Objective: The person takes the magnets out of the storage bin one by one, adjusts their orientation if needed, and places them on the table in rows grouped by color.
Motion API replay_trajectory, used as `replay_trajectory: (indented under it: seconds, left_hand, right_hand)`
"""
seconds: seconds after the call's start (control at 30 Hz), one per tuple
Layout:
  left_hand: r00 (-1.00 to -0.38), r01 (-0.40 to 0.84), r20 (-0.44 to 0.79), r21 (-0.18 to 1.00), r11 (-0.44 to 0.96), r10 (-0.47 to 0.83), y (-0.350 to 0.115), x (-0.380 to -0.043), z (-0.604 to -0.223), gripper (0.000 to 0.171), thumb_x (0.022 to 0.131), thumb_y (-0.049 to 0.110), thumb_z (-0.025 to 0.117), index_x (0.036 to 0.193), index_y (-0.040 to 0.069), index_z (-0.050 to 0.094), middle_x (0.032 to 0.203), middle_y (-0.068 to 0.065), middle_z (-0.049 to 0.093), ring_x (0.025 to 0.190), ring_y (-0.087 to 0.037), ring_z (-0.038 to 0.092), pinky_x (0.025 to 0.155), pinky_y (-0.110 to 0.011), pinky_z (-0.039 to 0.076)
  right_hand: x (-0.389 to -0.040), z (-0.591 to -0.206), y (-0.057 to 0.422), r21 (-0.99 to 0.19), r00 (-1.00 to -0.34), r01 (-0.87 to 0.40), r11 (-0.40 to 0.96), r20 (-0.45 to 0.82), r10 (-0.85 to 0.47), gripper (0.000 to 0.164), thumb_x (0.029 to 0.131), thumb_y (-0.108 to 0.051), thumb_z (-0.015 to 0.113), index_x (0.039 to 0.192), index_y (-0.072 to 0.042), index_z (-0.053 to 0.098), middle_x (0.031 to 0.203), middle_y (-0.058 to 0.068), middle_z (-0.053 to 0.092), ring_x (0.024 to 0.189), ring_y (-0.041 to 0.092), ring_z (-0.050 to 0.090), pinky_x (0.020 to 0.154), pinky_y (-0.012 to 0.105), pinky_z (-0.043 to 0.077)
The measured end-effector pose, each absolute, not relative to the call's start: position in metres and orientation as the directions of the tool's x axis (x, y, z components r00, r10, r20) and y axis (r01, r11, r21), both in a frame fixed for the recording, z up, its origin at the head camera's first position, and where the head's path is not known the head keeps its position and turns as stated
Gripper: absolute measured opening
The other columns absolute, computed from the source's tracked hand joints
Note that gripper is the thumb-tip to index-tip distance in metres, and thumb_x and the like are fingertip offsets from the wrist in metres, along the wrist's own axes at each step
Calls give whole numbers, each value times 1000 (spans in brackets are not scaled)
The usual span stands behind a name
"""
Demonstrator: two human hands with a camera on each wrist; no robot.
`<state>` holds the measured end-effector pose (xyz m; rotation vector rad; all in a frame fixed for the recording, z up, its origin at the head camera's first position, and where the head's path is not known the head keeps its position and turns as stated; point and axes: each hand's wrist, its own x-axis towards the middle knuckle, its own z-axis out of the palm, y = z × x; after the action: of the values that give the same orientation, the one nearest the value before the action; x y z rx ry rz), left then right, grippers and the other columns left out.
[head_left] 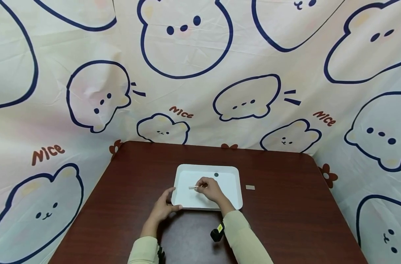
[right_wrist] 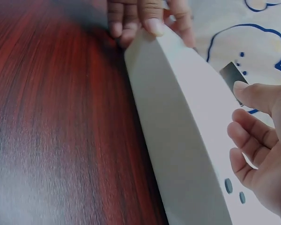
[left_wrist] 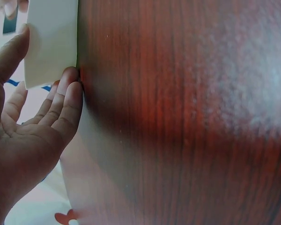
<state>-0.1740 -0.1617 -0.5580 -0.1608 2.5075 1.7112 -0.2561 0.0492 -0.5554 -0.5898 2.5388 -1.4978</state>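
A shallow white tray (head_left: 187,200) lies on the table, and my left hand (head_left: 163,206) grips its near left corner. In the left wrist view the thumb (left_wrist: 11,54) and fingers of that hand lie on either side of the tray's corner (left_wrist: 51,51). Over the tray, my right hand (head_left: 209,189) pinches a small, thin, grey rectangular plate (right_wrist: 232,77) between thumb and fingers. A dark round disc (head_left: 216,175) rests in the tray beyond the right hand. The right wrist view shows two such discs (right_wrist: 228,186) close together.
To the right of the tray, a small pale rectangular piece (head_left: 250,187) lies on the dark brown wooden table (head_left: 286,212). A light cloth curtain (head_left: 200,91) with bear drawings hangs behind and beside the table. Black wrist devices (head_left: 217,234) sit at both sleeves.
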Motion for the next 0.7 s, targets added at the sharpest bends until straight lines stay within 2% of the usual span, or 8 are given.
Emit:
replay_trajectory:
  seconds: [0.33, 0.7]
  left_hand:
    - [-988, -153, -155, 919, 364, -23, -161, -175, -554, 79, 70, 6, 82, 138, 8, 41, 98, -19, 59, 72, -21, 60, 59, -34, 46]
    - [-985, -164, -171, 912, 375, -17, -161, -173, -555, 79, 71, 10, 82, 139, 10, 41, 101, -19, 57, 72, -20, 59, 59, -34, 46]
  right_hand:
    - [-255, -544, 83, -905, -918, -179, 386, 12, -396, 5, 83, -9, 69, 84, -5, 67, 76, -2, 61, 67, 15, 53, 60, 31, 43]
    - [-250, -540, 113, -942, -944, -112, 317, 1, -330, 8, 83, -10, 70, 86, -3, 66, 82, 3, 62, 72, 18, 55, 66, 33, 45]
